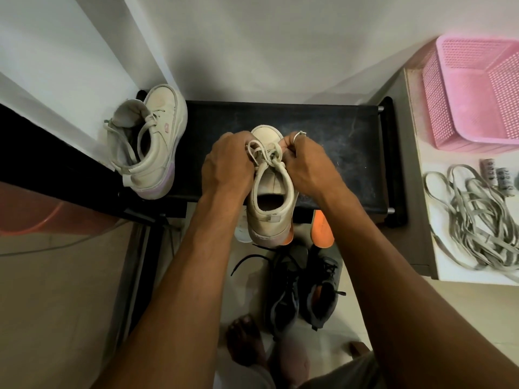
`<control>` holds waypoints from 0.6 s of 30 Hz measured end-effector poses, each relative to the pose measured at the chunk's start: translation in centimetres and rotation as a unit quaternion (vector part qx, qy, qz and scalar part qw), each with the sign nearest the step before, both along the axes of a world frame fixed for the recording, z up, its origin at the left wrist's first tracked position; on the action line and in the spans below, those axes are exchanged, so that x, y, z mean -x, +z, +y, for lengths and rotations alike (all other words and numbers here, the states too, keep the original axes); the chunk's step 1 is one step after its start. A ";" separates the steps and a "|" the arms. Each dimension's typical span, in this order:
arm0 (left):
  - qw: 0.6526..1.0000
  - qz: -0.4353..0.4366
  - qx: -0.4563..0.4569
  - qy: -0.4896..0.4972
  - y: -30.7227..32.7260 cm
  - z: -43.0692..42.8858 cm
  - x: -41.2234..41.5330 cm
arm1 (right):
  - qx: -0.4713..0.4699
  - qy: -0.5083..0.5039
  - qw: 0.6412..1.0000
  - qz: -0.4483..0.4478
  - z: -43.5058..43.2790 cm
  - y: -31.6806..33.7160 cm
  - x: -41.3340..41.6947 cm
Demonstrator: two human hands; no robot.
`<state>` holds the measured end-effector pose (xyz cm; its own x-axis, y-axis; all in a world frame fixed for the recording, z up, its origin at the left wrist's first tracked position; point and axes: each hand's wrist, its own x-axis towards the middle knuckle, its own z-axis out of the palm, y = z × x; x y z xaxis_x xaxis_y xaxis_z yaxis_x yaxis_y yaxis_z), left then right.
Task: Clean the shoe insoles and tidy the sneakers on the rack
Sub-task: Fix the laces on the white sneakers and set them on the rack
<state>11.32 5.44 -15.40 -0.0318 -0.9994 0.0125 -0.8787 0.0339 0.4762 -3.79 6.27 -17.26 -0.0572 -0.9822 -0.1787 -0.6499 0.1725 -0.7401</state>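
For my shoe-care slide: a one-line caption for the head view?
Left hand and right hand pinch the laces of a cream sneaker on the black rack; a second sneaker lies to its left.

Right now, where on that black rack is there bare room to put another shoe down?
The left hand and right hand hold a sneaker mid-rack. The widest bare patch of rack top lies between it and the right rail. A narrower strip separates it from the left sneaker. The floor in front is crowded with dark sneakers and orange insoles.
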 end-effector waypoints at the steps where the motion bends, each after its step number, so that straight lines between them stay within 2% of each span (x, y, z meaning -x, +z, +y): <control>1: 1.000 -0.002 0.004 0.000 0.0 0.0 0.0 | 0.000 0.002 1.000 0.000 0.0 0.1 0.0; 13: 1.000 0.002 0.006 -0.028 0.2 0.0 -0.3 | 0.003 0.013 1.000 -0.011 0.1 0.3 0.2; 18: 0.999 0.003 -0.021 -0.027 0.5 0.4 0.1 | 0.005 0.013 1.000 -0.006 0.0 0.3 0.0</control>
<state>11.24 5.81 -14.92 -0.0862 -0.9959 -0.0283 -0.8732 0.0619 0.4834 -3.80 6.32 -16.99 -0.0304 -0.9851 -0.1691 -0.6454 0.1485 -0.7492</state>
